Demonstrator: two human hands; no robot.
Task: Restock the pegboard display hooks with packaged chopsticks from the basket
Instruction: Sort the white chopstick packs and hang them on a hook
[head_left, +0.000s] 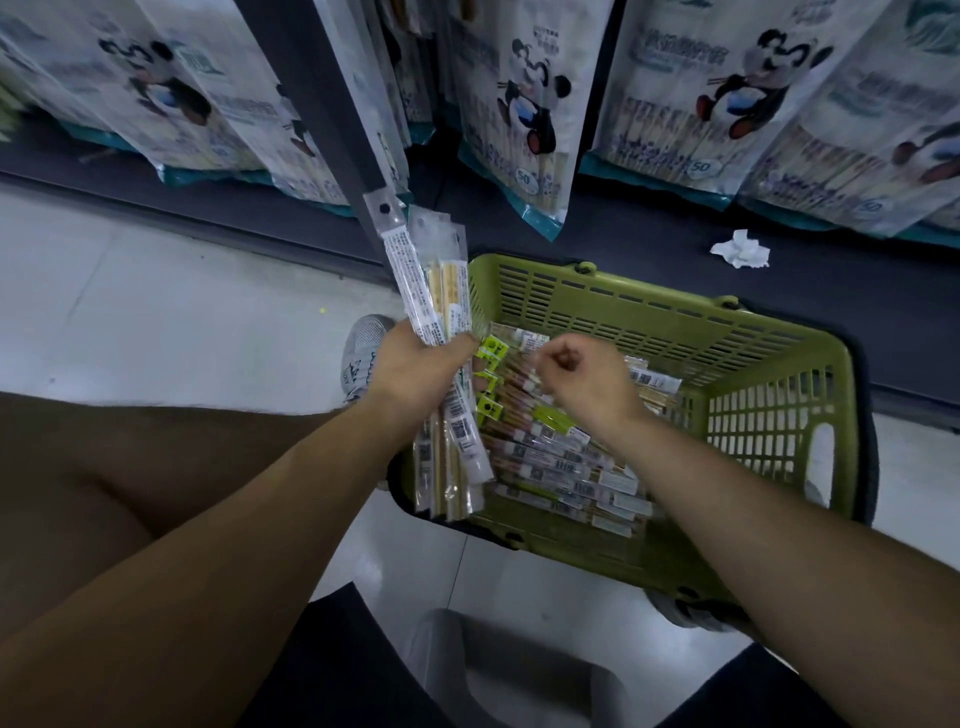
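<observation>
Left hand: grasping a bundle of clear-sleeved chopstick packs around its middle, with the hang-hole tabs pointing up toward the display and the lower ends hanging over the basket's near-left corner.
Right hand: curled tight, low over the basket; I cannot tell whether its fingertips pinch a pack end or close on nothing.
Bundle risk: the sleeves look slick and sit fanned rather than squared. If the grip loosens while the other hand rummages, the outer packs could slide out and fall to the floor instead of into the basket.
Tab risk: the tabs are staggered (one stands well above the rest), so the holes will probably not line up on a hook in one push. Forcing them could tear a tab.
Loose packs: a criss-crossed heap in the basket. Pulling one from underneath could drag its neighbours up, or snag a green header card.
Basket: green and slotted, standing on the floor just below the shelf edge. It sits close to a grey shoe, so a shift of the foot could shove it.
Panda bags: these hang low, right above the basket, and a rising bundle could knock them swinging. The hooks themselves are not in view.
Crumpled tissue: lies on the dark shelf base, well apart from the hands.
</observation>
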